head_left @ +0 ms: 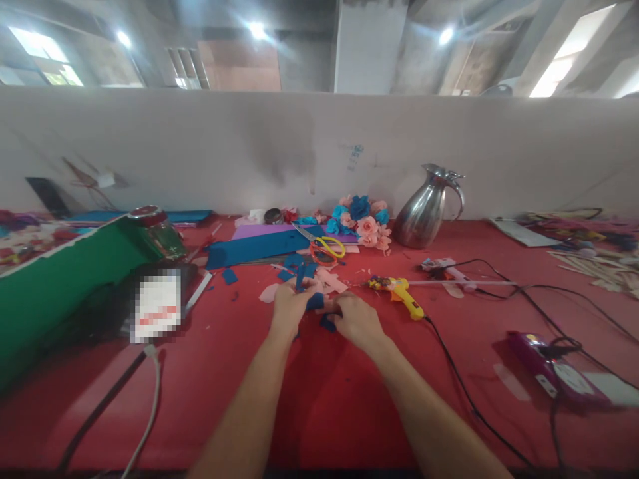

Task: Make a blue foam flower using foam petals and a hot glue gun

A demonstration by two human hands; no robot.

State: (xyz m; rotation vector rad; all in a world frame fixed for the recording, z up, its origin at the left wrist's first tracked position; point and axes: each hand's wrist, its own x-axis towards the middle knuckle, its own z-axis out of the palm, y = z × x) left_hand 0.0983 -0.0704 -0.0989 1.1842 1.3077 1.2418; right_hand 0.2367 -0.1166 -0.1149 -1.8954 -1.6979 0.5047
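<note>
My left hand (290,306) is closed on a piece of dark blue crepe paper (315,302), which shows between the two hands. A second blue strip (300,277) stands up by its fingers. My right hand (358,320) is curled shut beside it, with a blue paper piece (328,323) at its fingertips; its grip is partly hidden. Pink paper pieces (331,281) and blue scraps lie just beyond the hands. Behind them, yellow-handled scissors (331,247) rest on a blue paper sheet (249,249).
To the right are a yellow glue gun (407,298) with a trailing cord, another glue gun (462,277) and a purple power strip (539,362). Paper flowers (367,226) and a steel jug (424,213) stand behind. On the left are a green panel (74,279) and a jar (158,233).
</note>
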